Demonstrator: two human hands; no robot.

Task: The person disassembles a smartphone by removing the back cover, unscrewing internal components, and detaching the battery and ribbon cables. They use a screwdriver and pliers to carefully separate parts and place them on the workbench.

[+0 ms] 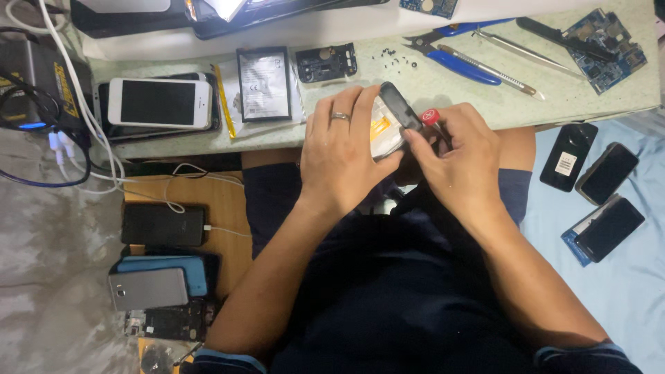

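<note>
Head view. My left hand [343, 156], a ring on one finger, has its fingers [360, 111] wrapped around a dismantled black-framed phone body with a white and orange interior [391, 121], which is tilted on edge just above the near rim of the pale green desk [443, 83]. My right hand [460, 163] touches the phone body from the other side; its fingers [422, 142] are pinched narrowly on a small tool with a red cap [430, 116], and I cannot tell where the tip of that tool meets the phone.

Beyond the left fingers, near them on the desk, lie a flat black rectangular battery with a grey label [264, 84] and a small black plastic frame piece [326, 62]. Further out on that side rests a white smartphone with a dark screen [159, 102], stacked on another handset. Beyond the right fingers lie blue-handled cutting pliers [457, 62], and next to them metal tweezers [485, 68]; a blue circuit board [606, 48] sits well apart, at the far corner. Outward of the right hand, off the desk, three dark phones [596, 187] lie on a light blue cloth [623, 291].
</note>
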